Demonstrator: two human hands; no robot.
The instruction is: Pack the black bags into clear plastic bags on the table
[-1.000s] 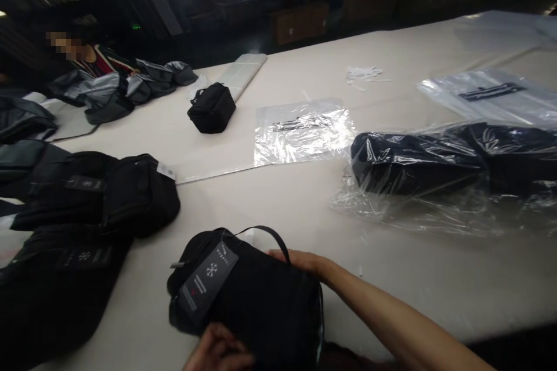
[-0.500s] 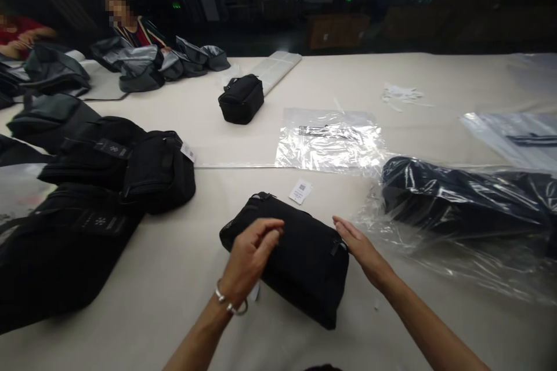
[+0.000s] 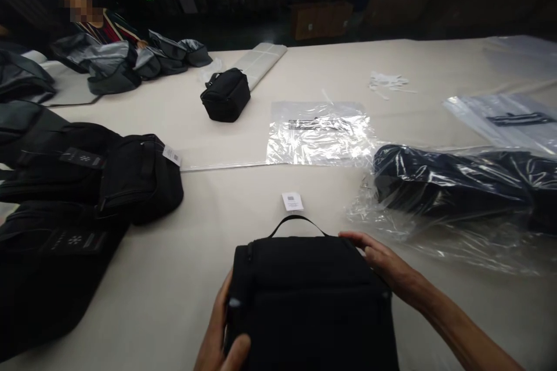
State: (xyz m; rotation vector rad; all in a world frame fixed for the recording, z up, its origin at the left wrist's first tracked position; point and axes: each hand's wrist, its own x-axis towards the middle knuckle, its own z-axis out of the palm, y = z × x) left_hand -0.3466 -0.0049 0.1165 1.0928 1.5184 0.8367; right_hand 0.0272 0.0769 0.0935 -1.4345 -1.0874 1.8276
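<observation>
So the black bag [image 3: 308,301] is right between the hands, left hand [image 3: 216,333] clamped on its left side, right hand [image 3: 387,264] curled round its far right corner (handle [image 3: 296,217] arched up btw, white tag [image 3: 292,202] just past it).

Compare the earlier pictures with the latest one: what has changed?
The black bag has turned from slanting to nearly square-on and come nearer the person, its handle now arching at the far edge. The left hand, above it just before, now grips its left side; the right hand holds its right. The wrapped dark bundle and flat clear plastic stayed put.
</observation>
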